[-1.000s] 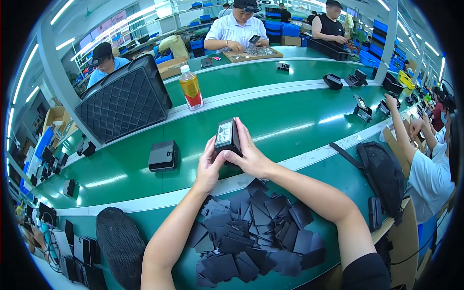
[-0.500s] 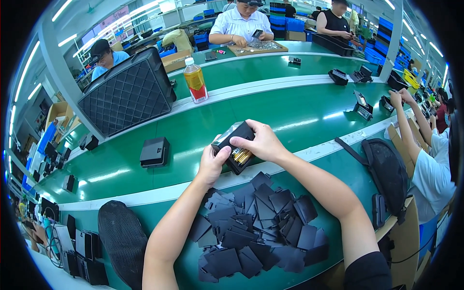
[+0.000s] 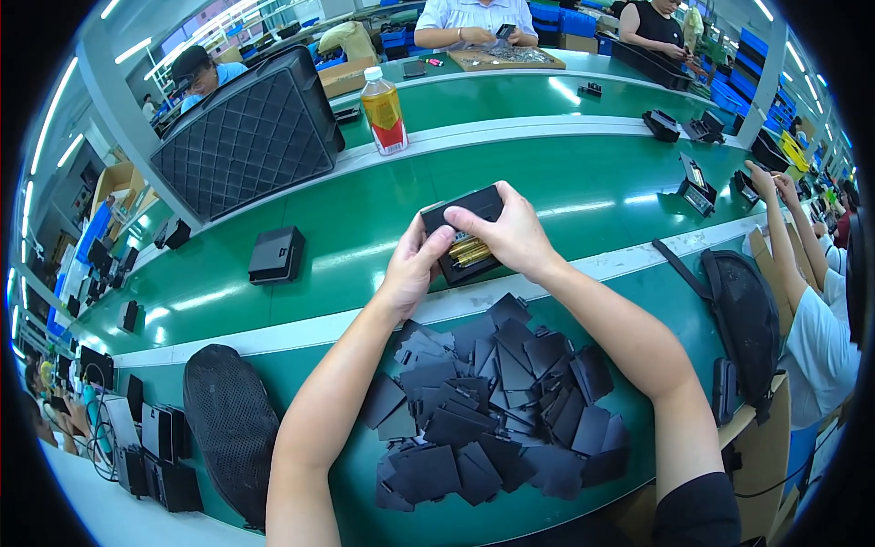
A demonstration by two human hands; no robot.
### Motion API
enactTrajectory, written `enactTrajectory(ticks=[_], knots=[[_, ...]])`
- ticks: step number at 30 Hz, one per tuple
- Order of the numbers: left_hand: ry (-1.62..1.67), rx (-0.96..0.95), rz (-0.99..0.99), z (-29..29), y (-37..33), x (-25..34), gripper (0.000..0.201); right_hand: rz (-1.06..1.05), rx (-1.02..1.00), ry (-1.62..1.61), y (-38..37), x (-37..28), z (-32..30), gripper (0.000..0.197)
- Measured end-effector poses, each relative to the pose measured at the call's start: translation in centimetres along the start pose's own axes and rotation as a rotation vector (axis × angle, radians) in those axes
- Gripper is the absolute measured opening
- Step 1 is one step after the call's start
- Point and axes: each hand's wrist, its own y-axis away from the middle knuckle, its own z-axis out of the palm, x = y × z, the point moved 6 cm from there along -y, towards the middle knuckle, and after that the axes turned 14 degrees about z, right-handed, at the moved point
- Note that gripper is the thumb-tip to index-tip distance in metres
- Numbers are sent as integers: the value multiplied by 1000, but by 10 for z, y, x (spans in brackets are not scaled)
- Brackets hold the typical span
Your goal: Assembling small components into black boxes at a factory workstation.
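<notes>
Both my hands grip a black plastic device (image 3: 478, 208) above the near edge of the green conveyor. Its compartment is uncovered on the side toward me and shows gold-coloured batteries (image 3: 468, 252). My left hand (image 3: 412, 272) closes around the left side, thumb near the batteries. On the right side, my right hand (image 3: 518, 232) wraps the case with its thumb laid across the top. The undersides of the device and several fingertips are hidden. Just below my hands, a heap of thin black plastic covers (image 3: 497, 410) lies on the green work surface between my forearms.
A black box-shaped device (image 3: 276, 255) sits on the conveyor (image 3: 355, 264) to the left. Beyond stand a black crate (image 3: 246, 137) and a drink bottle (image 3: 386, 114). Black mesh material (image 3: 228, 428) lies left of the covers, a black bag (image 3: 743, 305) right. Co-workers sit across and at right.
The view has tipped slightly downward. The held device now lies flatter, with more of its dark top showing. On the conveyor, the box-shaped device has shifted left relative to the bottle.
</notes>
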Motion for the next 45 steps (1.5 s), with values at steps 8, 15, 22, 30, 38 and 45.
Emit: enactTrajectory(ticks=[8,15,22,30,38,45], knots=[[-156,234,15,-46,-2,-3,48,-573,-139,374,61,-46,23,37],[-97,380,-6,-44,-6,-9,49,-841,-606,643,121,-28,82,35],[-79,344,19,-48,-7,-10,45,-711,-652,603,120,-29,79,29],[-163,399,-28,-52,-6,-7,36,-371,-732,416,105,-27,72,23],[-154,435,-29,-65,-4,-8,22,-134,-560,61,43,-20,27,12],[-44,323,-90,-27,-8,-7,20,-261,41,-95,-7,7,-19,12]])
